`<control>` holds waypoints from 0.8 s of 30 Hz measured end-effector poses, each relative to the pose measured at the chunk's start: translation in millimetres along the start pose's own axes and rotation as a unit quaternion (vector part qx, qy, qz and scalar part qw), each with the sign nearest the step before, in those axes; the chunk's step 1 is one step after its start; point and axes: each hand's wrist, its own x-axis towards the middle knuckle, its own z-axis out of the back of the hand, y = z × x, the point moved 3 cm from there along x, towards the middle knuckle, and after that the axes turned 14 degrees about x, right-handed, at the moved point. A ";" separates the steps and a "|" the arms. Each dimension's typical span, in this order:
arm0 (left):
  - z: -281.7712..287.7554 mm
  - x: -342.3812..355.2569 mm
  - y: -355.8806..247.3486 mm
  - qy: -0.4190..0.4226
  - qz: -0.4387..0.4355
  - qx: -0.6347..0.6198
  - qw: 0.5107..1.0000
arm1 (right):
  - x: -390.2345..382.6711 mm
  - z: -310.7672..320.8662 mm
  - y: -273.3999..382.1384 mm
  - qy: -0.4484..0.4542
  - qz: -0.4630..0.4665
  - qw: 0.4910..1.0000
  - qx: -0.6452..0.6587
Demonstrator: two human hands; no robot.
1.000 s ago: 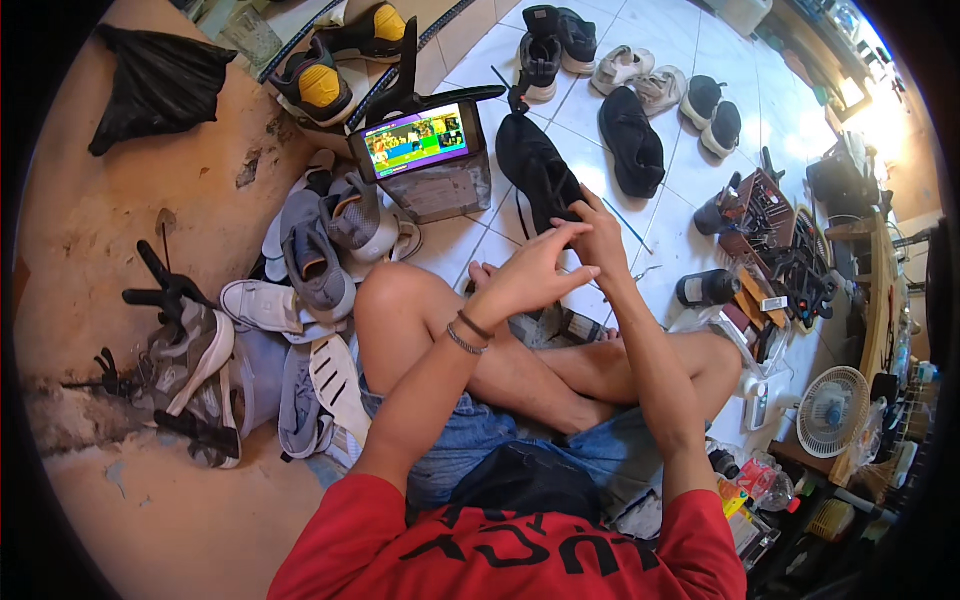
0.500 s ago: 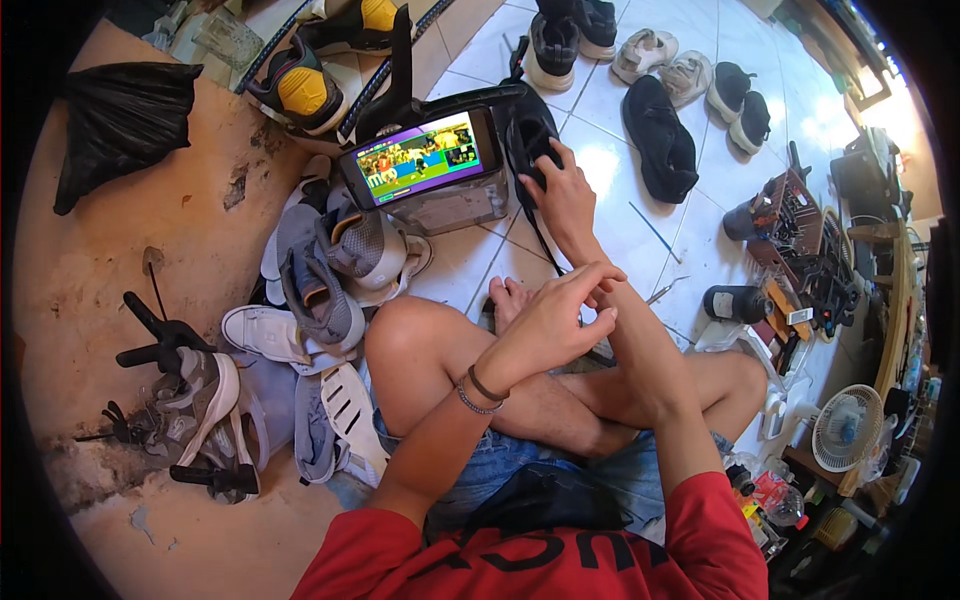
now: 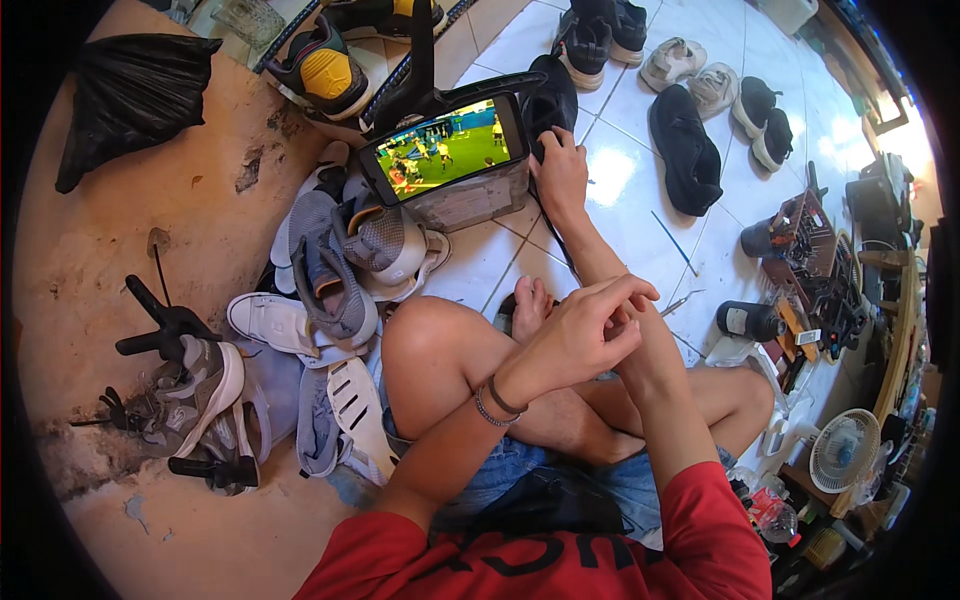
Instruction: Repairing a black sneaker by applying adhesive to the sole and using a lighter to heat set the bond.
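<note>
Left grip [image 3: 585, 328]: fingers loosely curled, thumb apart from them, nothing held; hangs over the right forearm [image 3: 600, 255]. Right grip [image 3: 562, 175]: fingertips at the opening of a black shoe [image 3: 551, 98], seemingly touching; whether pinched on its edge, cannot tell. Clock centred on right grip, 12 at top of view.

Left to right. Heap of grey shoes [image 3: 320, 235], between 8 and 9. Phone [image 3: 445, 150], screen lit, at 9, propped at a worn grey block [image 3: 475, 200]. Black shoe just short of 12, on the tiled floor [image 3: 622, 205], right beside the phone and partly hidden; long axis roughly 12 to 6, near end at the fingers. Right grip clearly nearer; left grip sits back near 6, well apart from it. Second black shoe [image 3: 685, 150] at 3, axis about 11 to 5. Thin blue rod [image 3: 676, 243] at 4.
</note>
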 end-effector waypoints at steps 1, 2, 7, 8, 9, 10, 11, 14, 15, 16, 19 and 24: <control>1.1 0.6 -0.7 0.000 -0.002 -0.002 1.000 | 0.2 1.8 -3.8 -0.001 0.001 1.000 -0.003; 3.4 0.7 -1.3 -0.003 0.007 0.032 0.999 | -0.2 3.8 -8.3 0.015 0.003 1.000 0.001; 9.8 -0.1 2.5 -0.041 0.003 0.037 0.998 | -10.5 18.2 -23.3 0.142 0.023 0.987 0.076; 10.6 1.5 -0.2 -0.036 -0.004 0.033 0.999 | -7.8 19.2 -29.2 0.142 0.023 0.987 0.074; 11.2 0.2 -1.3 -0.029 -0.007 0.029 0.999 | -6.2 19.3 -27.2 0.147 0.037 0.985 0.079; 11.2 -0.7 0.1 -0.030 -0.004 0.028 0.999 | -6.6 19.3 -24.8 0.152 0.050 0.983 0.085; 11.7 -1.4 2.0 -0.037 -0.004 0.021 0.999 | -8.0 19.9 -23.1 0.155 0.049 0.983 0.086; 25.8 -1.4 4.4 -0.074 0.025 -0.007 0.997 | -0.3 27.8 -5.8 0.149 0.069 0.986 0.041; 35.5 -4.7 4.8 -0.103 0.054 -0.028 0.993 | 0.9 29.6 0.0 0.151 0.088 0.983 0.058; 51.3 -10.3 3.0 -0.192 0.003 0.009 0.981 | -0.9 31.7 0.8 0.154 0.105 0.980 0.072; 126.3 -34.1 -5.0 -0.427 -0.176 0.096 0.882 | -14.0 29.4 -7.9 0.151 0.079 0.985 0.025; 214.3 -61.2 23.5 -0.403 0.005 0.267 0.875 | -1.2 31.8 -31.9 0.164 0.066 0.979 0.105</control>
